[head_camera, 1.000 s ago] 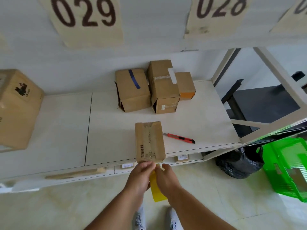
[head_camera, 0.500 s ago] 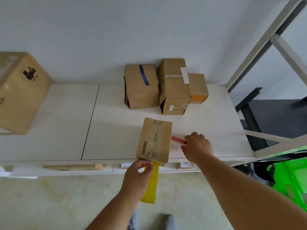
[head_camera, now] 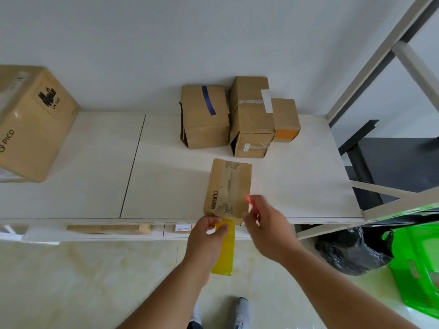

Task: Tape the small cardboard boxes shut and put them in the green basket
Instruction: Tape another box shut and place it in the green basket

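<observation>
A small cardboard box [head_camera: 228, 188] with a barcode lies at the front edge of the white shelf [head_camera: 166, 176]. A yellow strip of tape [head_camera: 224, 252] hangs from its near end down past the shelf edge. My left hand [head_camera: 206, 236] pinches the tape just under the box. My right hand [head_camera: 266, 224] grips the red utility knife [head_camera: 249, 201], blurred, beside the box's near right corner. Three more small boxes [head_camera: 237, 117] stand at the back of the shelf. The green basket [head_camera: 418, 264] sits on the floor at the right.
A large brown carton [head_camera: 31, 119] stands on the shelf at the left. A black plastic bag [head_camera: 351, 252] lies on the floor between the shelf and the basket. White frame bars [head_camera: 389, 198] rise at the shelf's right end. My shoes [head_camera: 240, 312] show below.
My right hand has left the tape, reached right to the red knife on the shelf, picked it up and brought it back to the box. My left hand kept hold of the tape.
</observation>
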Demonstrator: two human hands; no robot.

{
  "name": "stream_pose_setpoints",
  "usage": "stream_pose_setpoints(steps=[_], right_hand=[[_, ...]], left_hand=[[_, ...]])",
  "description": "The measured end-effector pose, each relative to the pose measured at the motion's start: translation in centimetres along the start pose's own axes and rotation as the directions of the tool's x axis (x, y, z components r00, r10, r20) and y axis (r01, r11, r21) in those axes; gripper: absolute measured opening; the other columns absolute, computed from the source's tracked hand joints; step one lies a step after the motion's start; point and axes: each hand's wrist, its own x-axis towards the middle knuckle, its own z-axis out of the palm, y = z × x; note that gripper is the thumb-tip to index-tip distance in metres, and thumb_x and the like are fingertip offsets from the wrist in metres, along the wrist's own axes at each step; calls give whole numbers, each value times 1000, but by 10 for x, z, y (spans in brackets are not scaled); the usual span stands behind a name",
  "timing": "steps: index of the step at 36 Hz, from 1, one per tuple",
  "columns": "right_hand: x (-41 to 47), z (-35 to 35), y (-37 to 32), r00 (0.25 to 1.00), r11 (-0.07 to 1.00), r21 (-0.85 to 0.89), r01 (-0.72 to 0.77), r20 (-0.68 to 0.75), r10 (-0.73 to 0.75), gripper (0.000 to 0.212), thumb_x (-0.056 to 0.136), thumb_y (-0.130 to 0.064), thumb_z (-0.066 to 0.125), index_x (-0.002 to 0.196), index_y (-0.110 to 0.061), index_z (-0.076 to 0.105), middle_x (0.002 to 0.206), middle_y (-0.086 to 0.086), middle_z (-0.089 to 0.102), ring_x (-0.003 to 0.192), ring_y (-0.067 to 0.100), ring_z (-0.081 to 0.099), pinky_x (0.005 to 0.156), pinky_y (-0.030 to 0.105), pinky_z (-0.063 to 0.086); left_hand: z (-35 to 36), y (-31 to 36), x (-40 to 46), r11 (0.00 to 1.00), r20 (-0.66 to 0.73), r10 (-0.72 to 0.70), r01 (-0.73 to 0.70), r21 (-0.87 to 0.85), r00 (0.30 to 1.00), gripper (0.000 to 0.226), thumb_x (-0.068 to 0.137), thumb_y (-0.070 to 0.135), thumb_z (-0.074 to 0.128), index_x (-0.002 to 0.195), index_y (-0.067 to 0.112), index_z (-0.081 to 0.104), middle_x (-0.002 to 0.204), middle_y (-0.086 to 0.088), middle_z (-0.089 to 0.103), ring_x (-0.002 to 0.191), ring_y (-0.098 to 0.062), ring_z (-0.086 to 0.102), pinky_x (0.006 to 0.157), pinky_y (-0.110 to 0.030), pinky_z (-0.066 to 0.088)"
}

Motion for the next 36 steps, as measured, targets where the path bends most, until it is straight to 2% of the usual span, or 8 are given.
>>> stream_pose_setpoints(steps=[6, 11, 15, 19, 25, 30, 33, 36], right_hand=[[9, 3, 11, 992, 969, -218, 118, 68, -105, 36, 99, -43, 55, 134, -40, 50, 103, -13, 64, 82, 10, 57, 73, 29, 52], [12, 3, 13, 990, 968, -209, 140, 46, -134, 37, 102, -41, 54, 139, -40, 52, 120, -13, 67, 98, 15, 66, 79, 30, 54], [15, 1, 15, 989, 970, -198, 143, 49, -136, 37, 102, -40, 56, 139, -41, 54, 123, -14, 67, 101, 13, 66, 83, 30, 55], [18, 2, 16, 989, 972, -185, 143, 51, -136, 36, 102, -40, 56, 138, -42, 55, 121, -16, 68, 101, 12, 66, 84, 31, 55], [21, 0, 16, 990, 975, -179, 135, 72, -124, 39, 102, -40, 54, 141, -44, 52, 120, -13, 67, 103, 14, 65, 84, 33, 56], [19, -12, 12, 983, 977, -161, 138, 139, -116, 48, 103, -31, 49, 149, -37, 41, 127, -10, 62, 105, 11, 58, 86, 27, 49], [10, -23, 12, 982, 980, -122, 155, 130, -139, 37, 107, -26, 37, 144, -26, 38, 124, -3, 65, 94, 14, 59, 80, 30, 46], [-2, -29, 17, 977, 973, -161, 165, 164, -138, 14, 109, -32, 30, 121, -29, 37, 108, -4, 68, 81, 17, 63, 74, 41, 54]], left_hand=[[0, -1, -2, 999, 57, -13, 15, -28, 998, 26, 81, 42, 75, 103, 35, 64, 116, 12, 65, 103, -16, 65, 93, -42, 55], [-1, -3, -2, 1000, 127, -21, 20, 5, 992, 33, 80, 50, 75, 108, 42, 62, 121, 14, 61, 108, -15, 63, 98, -46, 53], [-1, -1, -2, 999, 154, -51, 50, 11, 987, 17, 88, 45, 71, 103, 39, 67, 116, 13, 63, 105, -15, 63, 96, -39, 53], [1, 3, 0, 998, 144, -61, 63, -11, 988, 7, 87, 41, 73, 88, 34, 71, 108, 10, 70, 103, -19, 64, 95, -41, 52], [8, 6, 0, 990, 102, -110, 118, -73, 989, 5, 86, 39, 74, 83, 36, 72, 106, 8, 70, 104, -24, 64, 98, -51, 52], [14, 4, -2, 994, 47, -65, 69, -86, 997, 4, 85, 38, 75, 86, 35, 72, 111, 8, 69, 104, -20, 64, 98, -47, 53], [17, 2, -2, 994, 24, -54, 56, -91, 998, 19, 84, 40, 76, 100, 34, 69, 113, 13, 68, 105, -14, 64, 98, -44, 53], [18, 3, -4, 993, 13, -70, 71, -97, 997, 22, 86, 42, 74, 104, 34, 67, 113, 14, 67, 106, -14, 63, 98, -45, 53]])
